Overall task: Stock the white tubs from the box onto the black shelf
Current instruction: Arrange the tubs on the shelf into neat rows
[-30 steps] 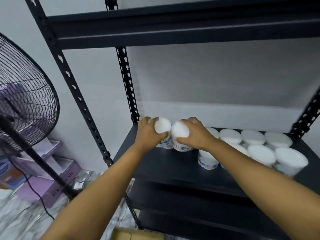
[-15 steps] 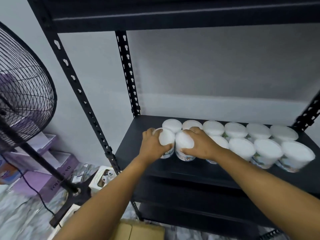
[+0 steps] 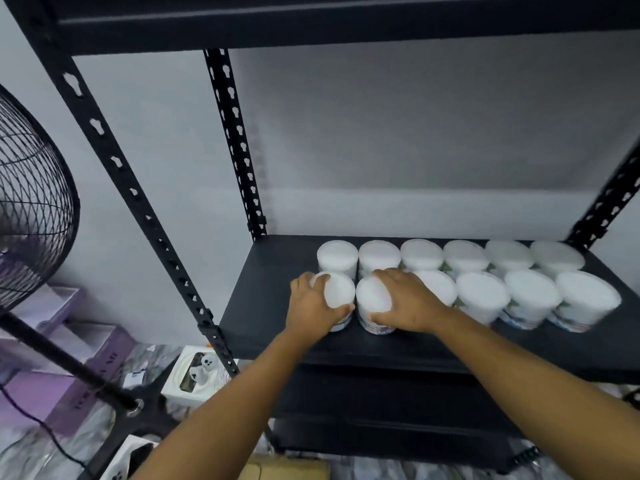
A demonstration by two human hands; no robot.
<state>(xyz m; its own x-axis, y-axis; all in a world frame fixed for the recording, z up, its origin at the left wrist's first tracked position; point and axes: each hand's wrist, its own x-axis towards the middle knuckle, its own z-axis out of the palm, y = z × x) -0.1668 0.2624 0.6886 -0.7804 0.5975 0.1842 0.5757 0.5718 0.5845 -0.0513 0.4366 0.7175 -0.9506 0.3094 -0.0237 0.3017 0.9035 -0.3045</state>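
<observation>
Head view: left hand [image 3: 313, 306] wrapped around one white tub [image 3: 336, 296], right hand [image 3: 407, 303] around its neighbour [image 3: 372, 299], both tubs standing on black shelf [image 3: 263, 306].

Print on tubs [image 3: 526, 299] and purple boxes [image 3: 69, 386] unreadable.

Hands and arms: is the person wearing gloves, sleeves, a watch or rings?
No. The left hand and right hand are bare, with no gloves. Both forearms are bare as far as the picture shows, with no sleeve, watch or bracelet. No ring shows on the fingers.
</observation>
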